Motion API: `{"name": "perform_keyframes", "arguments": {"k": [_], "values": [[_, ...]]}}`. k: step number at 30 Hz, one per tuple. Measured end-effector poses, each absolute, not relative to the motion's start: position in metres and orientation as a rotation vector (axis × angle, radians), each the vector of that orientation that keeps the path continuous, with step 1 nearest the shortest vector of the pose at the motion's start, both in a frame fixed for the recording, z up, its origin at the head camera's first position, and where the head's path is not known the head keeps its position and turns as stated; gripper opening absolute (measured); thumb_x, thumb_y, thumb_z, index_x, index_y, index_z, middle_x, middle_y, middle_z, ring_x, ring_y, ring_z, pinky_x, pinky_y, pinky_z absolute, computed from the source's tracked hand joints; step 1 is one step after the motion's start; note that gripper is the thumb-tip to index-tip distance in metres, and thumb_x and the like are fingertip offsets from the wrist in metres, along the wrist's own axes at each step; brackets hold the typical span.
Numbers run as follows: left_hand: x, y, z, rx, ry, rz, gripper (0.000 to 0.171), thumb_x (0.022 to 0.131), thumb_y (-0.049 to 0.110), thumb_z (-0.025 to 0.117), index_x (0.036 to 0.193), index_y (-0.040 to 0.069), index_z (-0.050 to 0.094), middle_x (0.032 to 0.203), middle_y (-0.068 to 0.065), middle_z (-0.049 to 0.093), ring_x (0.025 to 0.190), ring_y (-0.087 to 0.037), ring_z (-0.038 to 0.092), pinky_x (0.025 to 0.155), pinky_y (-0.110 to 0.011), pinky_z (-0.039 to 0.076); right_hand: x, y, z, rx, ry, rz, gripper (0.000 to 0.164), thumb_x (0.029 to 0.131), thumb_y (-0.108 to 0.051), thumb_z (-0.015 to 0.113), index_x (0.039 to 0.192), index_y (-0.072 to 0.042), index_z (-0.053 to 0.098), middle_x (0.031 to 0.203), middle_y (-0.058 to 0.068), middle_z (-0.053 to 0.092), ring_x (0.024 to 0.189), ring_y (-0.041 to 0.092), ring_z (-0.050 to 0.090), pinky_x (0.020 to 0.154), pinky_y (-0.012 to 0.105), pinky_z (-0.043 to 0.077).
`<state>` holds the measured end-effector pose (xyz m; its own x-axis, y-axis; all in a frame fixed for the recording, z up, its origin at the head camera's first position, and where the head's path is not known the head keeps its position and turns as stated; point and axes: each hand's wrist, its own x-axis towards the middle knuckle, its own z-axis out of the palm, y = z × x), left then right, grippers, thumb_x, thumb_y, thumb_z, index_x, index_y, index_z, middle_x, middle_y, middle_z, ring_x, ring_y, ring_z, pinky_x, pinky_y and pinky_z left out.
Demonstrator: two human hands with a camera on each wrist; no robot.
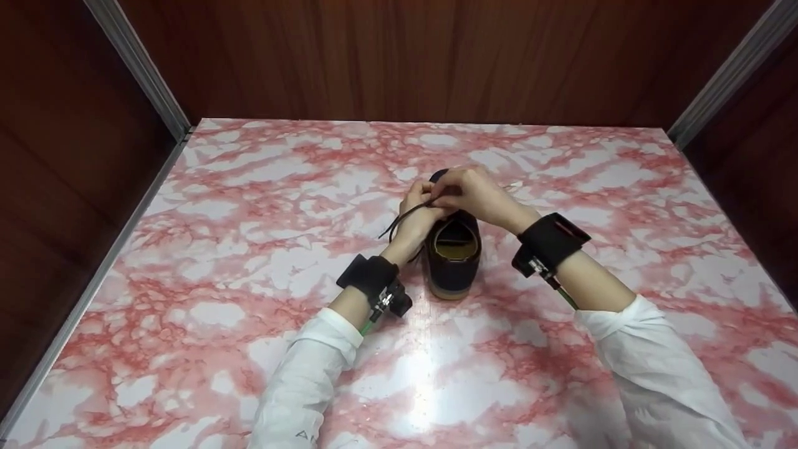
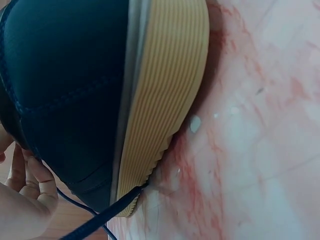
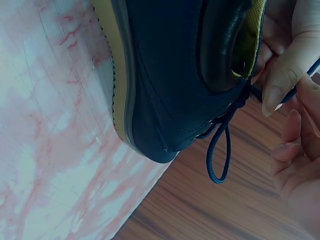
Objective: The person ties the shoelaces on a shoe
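Observation:
A dark navy lace-up shoe (image 1: 455, 268) stands upright, its heel toward me, with a ribbed tan sole (image 2: 165, 75) and yellowish lining (image 3: 248, 42). My left hand (image 1: 419, 215) lies over its left side and front, and the thumb pinches the dark shoelace (image 3: 255, 92) close to the shoe's opening. From the right, my right hand (image 1: 479, 194) reaches over the front and pinches the lace with its fingertips beside the left thumb. One lace loop (image 3: 217, 155) hangs off the shoe's side. A lace end trails across the back of the left hand. Both hands hide most of the lacing.
The shoe rests on a red-and-white marbled tabletop (image 1: 218, 312). Brown wood-grain panels (image 1: 386, 62) rise behind and at both sides, with grey metal strips (image 1: 140, 62) at the corners. Black straps with small cameras (image 1: 552, 240) sit on both wrists.

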<state>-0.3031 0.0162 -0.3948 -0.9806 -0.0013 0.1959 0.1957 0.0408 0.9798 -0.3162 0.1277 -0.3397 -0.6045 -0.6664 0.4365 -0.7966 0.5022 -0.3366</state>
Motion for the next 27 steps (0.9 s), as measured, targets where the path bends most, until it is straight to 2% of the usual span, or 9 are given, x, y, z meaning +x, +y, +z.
{"name": "perform_keyframes", "arguments": {"k": [7,10,14,17,22,27], "values": [[-0.3,0.013,-0.394,-0.21,-2.292,-1.832,0.035,0.052,0.022,0.064,0.079,0.011,0.044,0.07,0.004,0.051,0.064,-0.005,0.046,0.056,-0.018,0.034,-0.315,0.129,-0.338,1.189,-2.571,0.811,0.009,0.064,-0.021,0.054,0.07,-0.015,0.056,0.069,-0.008,0.051,0.066,0.004,0.044,0.058,0.019,0.032],[-0.32,0.016,-0.42,-0.262,-2.262,-1.908,0.038,0.053,0.022,0.064,0.082,0.01,0.043,0.072,-0.001,0.049,0.062,-0.009,0.047,0.055,-0.02,0.035,-0.315,0.131,-0.337,1.156,-2.581,0.848,0.008,0.065,-0.02,0.054,0.069,-0.014,0.056,0.068,-0.008,0.051,0.065,0.003,0.044,0.056,0.019,0.033],[-0.316,0.012,-0.422,-0.288,-2.306,-2.01,0.042,0.052,0.019,0.065,0.083,0.005,0.042,0.075,-0.005,0.048,0.062,-0.012,0.048,0.054,-0.022,0.037,-0.315,0.134,-0.337,1.123,-2.564,0.883,0.006,0.065,-0.019,0.054,0.068,-0.013,0.055,0.066,-0.007,0.05,0.063,0.003,0.044,0.054,0.02,0.033],[-0.285,0.002,-0.388,-0.286,-2.421,-1.939,0.041,0.05,0.022,0.066,0.08,0.003,0.045,0.076,-0.005,0.047,0.065,-0.011,0.048,0.055,-0.02,0.037,-0.316,0.136,-0.337,1.106,-2.554,0.909,0.007,0.064,-0.019,0.054,0.068,-0.013,0.054,0.065,-0.007,0.05,0.06,0.003,0.044,0.052,0.02,0.033],[-0.258,-0.015,-0.363,-0.421,-2.555,-1.852,0.032,0.056,0.015,0.062,0.079,0.0,0.046,0.081,-0.009,0.046,0.074,-0.017,0.046,0.058,-0.021,0.035,-0.316,0.14,-0.336,1.108,-2.537,0.907,0.009,0.065,-0.019,0.053,0.071,-0.013,0.054,0.064,-0.007,0.049,0.057,0.003,0.043,0.05,0.02,0.033],[-0.234,-0.032,-0.326,-0.601,-2.701,-1.871,0.025,0.062,0.015,0.058,0.078,-0.003,0.049,0.074,-0.013,0.049,0.063,-0.018,0.049,0.05,-0.024,0.038,-0.317,0.143,-0.334,1.092,-2.546,0.885,0.009,0.065,-0.017,0.054,0.072,-0.012,0.056,0.065,-0.007,0.049,0.058,0.002,0.043,0.051,0.019,0.033]]}}
